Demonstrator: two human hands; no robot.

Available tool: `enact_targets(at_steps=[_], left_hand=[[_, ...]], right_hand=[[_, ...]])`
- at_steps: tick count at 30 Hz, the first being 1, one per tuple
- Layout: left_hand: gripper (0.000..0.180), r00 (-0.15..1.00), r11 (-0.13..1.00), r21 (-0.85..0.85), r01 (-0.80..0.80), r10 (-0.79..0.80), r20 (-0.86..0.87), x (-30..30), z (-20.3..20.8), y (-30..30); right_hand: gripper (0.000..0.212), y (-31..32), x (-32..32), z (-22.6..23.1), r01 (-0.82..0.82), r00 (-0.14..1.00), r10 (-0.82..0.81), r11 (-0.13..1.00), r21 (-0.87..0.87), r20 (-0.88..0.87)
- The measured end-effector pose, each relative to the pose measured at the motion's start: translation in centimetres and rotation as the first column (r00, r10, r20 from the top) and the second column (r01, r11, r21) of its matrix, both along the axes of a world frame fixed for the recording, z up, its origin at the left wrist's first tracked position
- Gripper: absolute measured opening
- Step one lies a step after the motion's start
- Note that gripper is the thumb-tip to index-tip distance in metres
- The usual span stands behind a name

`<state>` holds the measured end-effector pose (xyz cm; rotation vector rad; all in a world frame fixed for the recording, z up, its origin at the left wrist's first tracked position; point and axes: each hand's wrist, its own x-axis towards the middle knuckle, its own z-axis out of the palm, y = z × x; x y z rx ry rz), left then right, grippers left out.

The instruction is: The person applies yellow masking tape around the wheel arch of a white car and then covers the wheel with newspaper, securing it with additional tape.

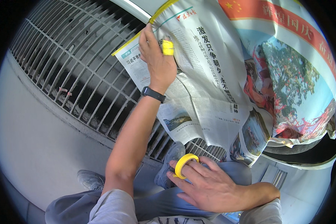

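My left hand (157, 61) lies with its fingers stretched out on the upper edge of a newspaper sheet (209, 93), beside the edge of a white panel (132, 10). A short piece of yellow tape (168, 47) sits at that hand's thumb. Yellow tape also borders the sheet's top edge. Near my knees, my right hand (214, 188) carries a roll of yellow masking tape (185, 165), looped around its fingers. A second, colourful printed sheet (295, 74) with a tree picture and red banner hangs to the right.
A metal floor grate (82, 74) runs under the paper on the left, bordered by pale floor (37, 123). My shoes (91, 180) rest near its edge. At the right, a dark tyre-like curve (298, 149) shows below the colourful sheet.
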<state>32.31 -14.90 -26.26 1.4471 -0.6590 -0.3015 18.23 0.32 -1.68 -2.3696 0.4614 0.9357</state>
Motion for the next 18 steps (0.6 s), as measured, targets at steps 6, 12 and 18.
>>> enact_targets(at_steps=[6,12,18], left_hand=[[0.065,0.998,0.998,-0.066,-0.023,0.026,0.050,0.0,-0.7,0.1],[0.055,0.961,0.975,0.084,-0.206,0.217,-0.172,-2.0,-5.1,1.9],[0.059,0.962,0.985,0.170,-0.005,0.051,-0.268,-5.0,-10.3,3.0]], right_hand=[[0.055,-0.5,0.8,-0.4,0.017,0.997,-0.014,0.999,-0.033,0.077],[0.057,-1.6,1.1,-0.8,0.057,0.998,-0.057,0.998,0.011,-0.037],[0.056,-3.5,-1.4,-1.8,0.275,0.950,-0.213,0.917,0.289,-0.229]])
